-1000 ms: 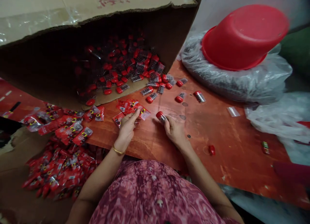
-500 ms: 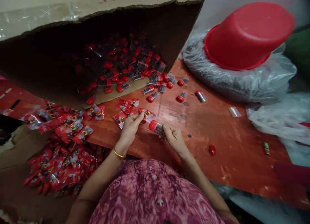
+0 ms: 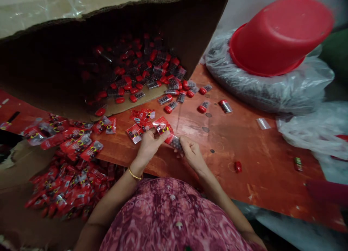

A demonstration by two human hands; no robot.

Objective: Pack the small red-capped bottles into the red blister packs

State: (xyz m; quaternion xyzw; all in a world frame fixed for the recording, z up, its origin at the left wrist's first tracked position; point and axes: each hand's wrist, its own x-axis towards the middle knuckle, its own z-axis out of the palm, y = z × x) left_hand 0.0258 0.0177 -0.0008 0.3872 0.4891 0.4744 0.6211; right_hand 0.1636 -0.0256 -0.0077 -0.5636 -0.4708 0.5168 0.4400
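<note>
Shifted since the earlier frame: the red-capped clear plastic tube [image 3: 174, 142] now lies against the mouth of a glossy red printed sachet [image 3: 162, 124], its capped end at or just inside; which cannot be told. Left hand [image 3: 148, 146]: fingers nearly closed, pinching the sachet's lower edge. Right hand [image 3: 191, 151]: fingers closed on the tube's clear end, dark contents showing.

Handling note: holding the tube by its far end leaves the sachet mouth unobstructed; a light pinch avoids flattening the film.

Label: round yellow-and-black mark on the sachet; print too small to read. Beyond the hands, more red sachets [image 3: 136, 133] lie on the orange-red wooden desk [image 3: 261, 171]. Further on, red-capped tubes [image 3: 141, 80] spill from a tipped brown cardboard box [image 3: 40, 70]; its red marking is cut off, unreadable. Far right, a tilted red plastic basin [image 3: 280, 35] rests on a clear bag [image 3: 261, 91].
</note>
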